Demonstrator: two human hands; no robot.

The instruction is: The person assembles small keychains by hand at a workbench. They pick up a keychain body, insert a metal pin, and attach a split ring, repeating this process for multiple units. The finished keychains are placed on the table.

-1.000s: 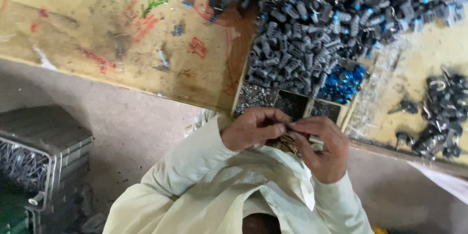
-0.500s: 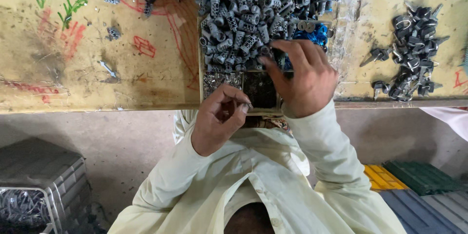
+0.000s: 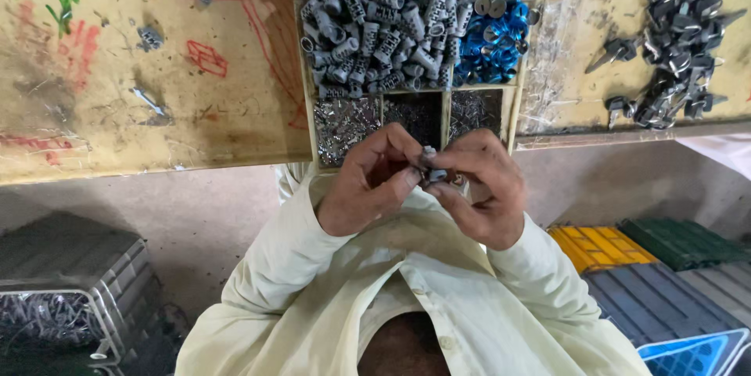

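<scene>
My left hand (image 3: pixel 368 184) and my right hand (image 3: pixel 481 184) meet in front of my chest, just below the table edge. Between their fingertips they pinch one small grey metal cylinder part (image 3: pixel 432 166). Both sleeves are pale cream. Directly beyond the hands sits a wooden divided tray (image 3: pixel 446 114). Its large compartment is heaped with several grey ribbed cylinder parts (image 3: pixel 375 24). A smaller compartment holds blue rings (image 3: pixel 489 51). The three front compartments hold tiny silvery metal pieces (image 3: pixel 344 122).
The tray rests on a worn yellow table (image 3: pixel 117 110) marked with red and green scribbles. A pile of dark keys and metal parts (image 3: pixel 673 39) lies at the right. A grey crate (image 3: pixel 70 290) stands on the floor at left; yellow, green and blue crates (image 3: pixel 657 266) at right.
My right hand has drawn back from the tray's heap to meet my left hand, and both now pinch the small grey part. The view has shifted slightly.
</scene>
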